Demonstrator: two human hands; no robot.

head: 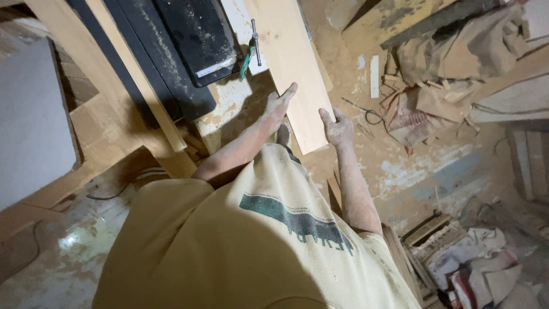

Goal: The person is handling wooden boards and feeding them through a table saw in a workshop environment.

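I see the dark machine bed (171, 57) filling the upper left, with the pale plank (291, 63) running from top centre down to mid-frame. My left hand (278, 106) lies flat, fingers spread on its near edge; my right hand (337, 127) curls round the near corner. I'd judge even pressure from both hands keeps it straight

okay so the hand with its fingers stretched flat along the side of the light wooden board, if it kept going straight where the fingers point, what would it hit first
Probably the green-handled clamp beside the black machine. The left hand lies along the board, fingers pointing up the frame toward the clamp; depth is unclear.
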